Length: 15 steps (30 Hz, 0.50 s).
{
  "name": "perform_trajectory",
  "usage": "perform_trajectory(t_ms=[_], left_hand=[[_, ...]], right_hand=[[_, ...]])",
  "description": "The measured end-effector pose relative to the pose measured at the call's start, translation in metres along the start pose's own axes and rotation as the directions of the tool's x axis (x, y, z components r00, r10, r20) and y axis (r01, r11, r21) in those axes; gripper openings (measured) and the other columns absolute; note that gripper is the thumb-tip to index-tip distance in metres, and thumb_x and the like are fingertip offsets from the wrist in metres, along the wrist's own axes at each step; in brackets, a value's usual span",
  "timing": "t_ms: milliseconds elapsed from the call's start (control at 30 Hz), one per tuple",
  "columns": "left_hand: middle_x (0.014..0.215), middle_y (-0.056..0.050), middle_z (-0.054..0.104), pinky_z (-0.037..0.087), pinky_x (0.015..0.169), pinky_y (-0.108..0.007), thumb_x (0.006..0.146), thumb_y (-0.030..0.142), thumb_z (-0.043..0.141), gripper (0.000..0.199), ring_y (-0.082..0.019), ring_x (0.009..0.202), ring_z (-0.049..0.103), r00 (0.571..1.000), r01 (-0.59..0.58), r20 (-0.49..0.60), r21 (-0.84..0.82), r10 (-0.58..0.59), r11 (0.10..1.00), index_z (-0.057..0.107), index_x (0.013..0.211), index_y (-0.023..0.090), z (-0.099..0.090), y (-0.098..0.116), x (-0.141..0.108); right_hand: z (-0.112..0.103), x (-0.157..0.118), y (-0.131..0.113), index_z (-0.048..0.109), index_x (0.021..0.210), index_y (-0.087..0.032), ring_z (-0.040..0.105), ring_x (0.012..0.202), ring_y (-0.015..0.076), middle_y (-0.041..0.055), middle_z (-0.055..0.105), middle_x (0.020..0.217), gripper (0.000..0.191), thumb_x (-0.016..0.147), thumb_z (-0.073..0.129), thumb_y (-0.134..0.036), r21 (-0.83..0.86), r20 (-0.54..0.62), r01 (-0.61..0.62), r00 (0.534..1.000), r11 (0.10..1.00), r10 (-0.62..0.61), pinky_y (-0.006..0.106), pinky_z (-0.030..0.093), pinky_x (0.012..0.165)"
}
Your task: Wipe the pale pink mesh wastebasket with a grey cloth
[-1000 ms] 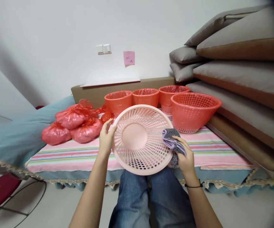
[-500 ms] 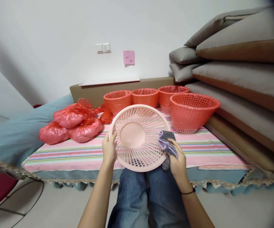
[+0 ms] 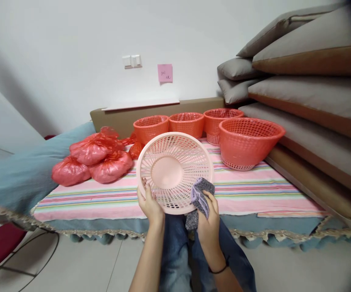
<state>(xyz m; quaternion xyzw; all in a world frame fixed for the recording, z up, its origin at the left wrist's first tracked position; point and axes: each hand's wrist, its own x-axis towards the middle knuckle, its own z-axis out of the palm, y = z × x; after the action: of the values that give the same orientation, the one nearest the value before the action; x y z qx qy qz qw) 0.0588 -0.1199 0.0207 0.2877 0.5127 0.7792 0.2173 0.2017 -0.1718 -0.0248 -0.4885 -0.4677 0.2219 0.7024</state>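
A round pale pink plastic basket [image 3: 167, 172] with a slotted wall is tilted so that its inside faces me. My left hand [image 3: 151, 207] grips the rim at the lower left, thumb on the inner side. In my right hand [image 3: 208, 223] is a grey and purple cloth [image 3: 200, 195], folded over the basket's lower right rim. Part of the cloth lies inside the wall and part hangs below the outside. The fingers of my right hand are closed on it. My knees in jeans are under the basket.
Several red baskets [image 3: 250, 142] stand behind on the striped cloth [image 3: 93, 198]. Tied red plastic bags [image 3: 111, 166] are piled at the left. Grey-brown cushions [image 3: 312, 93] are stacked high at the right. A dark red stool [image 3: 1, 243] is at the lower left.
My right hand and the cloth have slid left and down along the basket's rim. My left hand has shifted lower on the rim, and the basket has moved slightly left.
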Motion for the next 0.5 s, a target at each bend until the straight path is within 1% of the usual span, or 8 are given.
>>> perform_trajectory(t_ms=[100,167,233,300,367,433,500], left_hand=[[0.14,-0.011,0.057,0.049,0.094,-0.033,0.088,0.056,0.055,0.056,-0.021,0.123,0.06,0.997,0.016,-0.07,0.007,-0.015,1.0,0.052,0.136,0.026,0.003,-0.006,-0.011],[0.138,-0.01,0.058,0.048,0.097,-0.034,0.089,0.051,0.057,0.053,-0.022,0.124,0.059,0.998,0.025,-0.066,0.016,-0.024,1.0,0.051,0.135,0.027,0.004,-0.006,-0.02],[0.138,-0.01,0.057,0.046,0.101,-0.035,0.086,0.045,0.061,0.055,-0.022,0.126,0.057,0.999,0.045,-0.022,0.035,-0.044,0.998,0.047,0.137,0.028,0.002,-0.003,-0.027],[0.14,-0.013,0.054,0.046,0.103,-0.038,0.083,0.04,0.066,0.069,-0.023,0.125,0.058,0.994,0.097,0.046,0.078,-0.101,0.992,0.037,0.144,0.027,-0.002,0.003,-0.031],[0.141,-0.016,0.05,0.046,0.103,-0.041,0.079,0.039,0.071,0.083,-0.026,0.124,0.058,0.98,0.148,0.106,0.159,-0.166,0.976,0.029,0.149,0.026,-0.008,0.011,-0.029],[0.144,-0.018,0.046,0.043,0.107,-0.045,0.074,0.039,0.076,0.086,-0.03,0.129,0.053,0.976,0.125,0.145,0.24,-0.163,0.963,0.033,0.147,0.023,-0.012,0.023,-0.021],[0.149,-0.017,0.042,0.037,0.112,-0.046,0.07,0.037,0.079,0.082,-0.032,0.137,0.045,0.976,0.03,0.2,0.261,-0.084,0.965,0.042,0.142,0.023,-0.014,0.038,-0.006]], right_hand=[[0.004,-0.006,-0.001,0.067,0.118,-0.02,0.056,0.124,0.0267,0.0121,0.059,0.13,0.036,0.084,0.053,-0.018,-0.011,-0.012,0.011,1.0,1.0,-0.011,0.047,0.039,0.113],[0.002,-0.005,0.002,0.067,0.117,-0.019,0.056,0.123,0.0271,0.0125,0.06,0.129,0.037,0.083,0.053,-0.018,-0.017,-0.015,0.013,1.0,1.0,-0.013,0.048,0.04,0.112],[-0.004,0.003,0.007,0.067,0.115,-0.018,0.057,0.121,0.0277,0.013,0.062,0.126,0.035,0.082,0.054,-0.019,-0.019,-0.012,0.01,1.0,1.0,-0.011,0.049,0.041,0.111],[-0.013,0.016,0.014,0.068,0.112,-0.017,0.059,0.119,0.0282,0.0136,0.064,0.123,0.033,0.082,0.055,-0.021,-0.016,-0.018,-0.001,1.0,1.0,0.0,0.05,0.042,0.109],[-0.024,0.03,0.021,0.068,0.11,-0.016,0.06,0.116,0.0284,0.0141,0.066,0.12,0.033,0.081,0.055,-0.023,-0.02,-0.034,-0.011,0.999,1.0,0.011,0.052,0.042,0.108],[-0.035,0.043,0.027,0.069,0.11,-0.015,0.06,0.114,0.0284,0.0141,0.068,0.117,0.033,0.081,0.055,-0.024,-0.029,-0.046,-0.007,0.999,1.0,0.006,0.054,0.041,0.108],[-0.045,0.052,0.029,0.07,0.109,-0.015,0.061,0.114,0.0285,0.0138,0.069,0.116,0.032,0.081,0.056,-0.024,-0.04,-0.041,0.011,0.999,0.999,-0.012,0.055,0.04,0.109]])
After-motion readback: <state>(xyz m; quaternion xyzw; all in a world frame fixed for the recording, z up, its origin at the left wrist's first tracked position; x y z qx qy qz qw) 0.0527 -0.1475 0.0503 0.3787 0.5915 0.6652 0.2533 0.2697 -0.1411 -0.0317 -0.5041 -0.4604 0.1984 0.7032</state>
